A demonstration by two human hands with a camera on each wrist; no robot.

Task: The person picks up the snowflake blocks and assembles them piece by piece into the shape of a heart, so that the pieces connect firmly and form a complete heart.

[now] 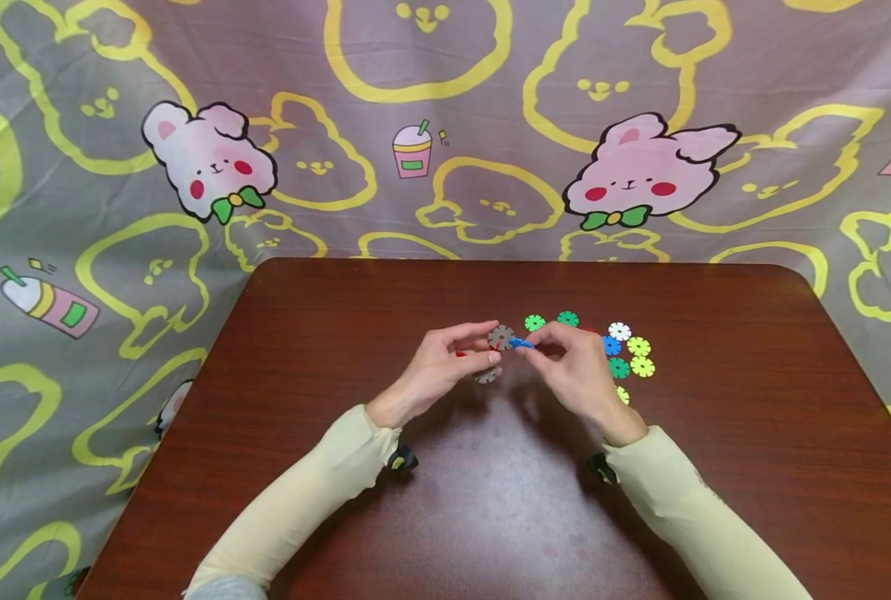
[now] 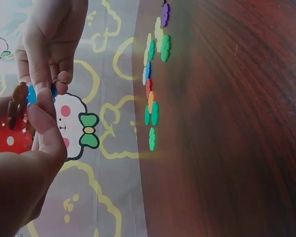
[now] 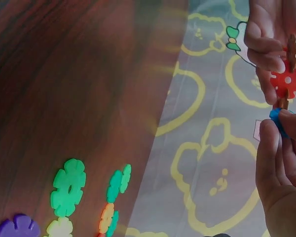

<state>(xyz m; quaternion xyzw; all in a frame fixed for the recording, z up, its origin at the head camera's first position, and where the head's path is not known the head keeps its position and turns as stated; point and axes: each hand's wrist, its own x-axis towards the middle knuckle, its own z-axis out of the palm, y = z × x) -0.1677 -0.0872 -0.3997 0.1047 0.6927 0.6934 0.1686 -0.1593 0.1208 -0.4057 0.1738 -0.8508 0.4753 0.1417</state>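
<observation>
My left hand grips a small cluster of notched plastic discs over the table. A red disc forms its middle, and a brown disc slots into it, with a second brown disc lower down. Facing it from the right, my right hand pinches a blue disc between thumb and fingers. The blue disc meets the edge of the upper brown disc, and fingertips cover part of it in both wrist views.
Loose notched discs lie on the brown table behind and beside my right hand: green, white, yellow and others. A purple disc shows in the left wrist view. Patterned cloth hangs behind the table's far edge.
</observation>
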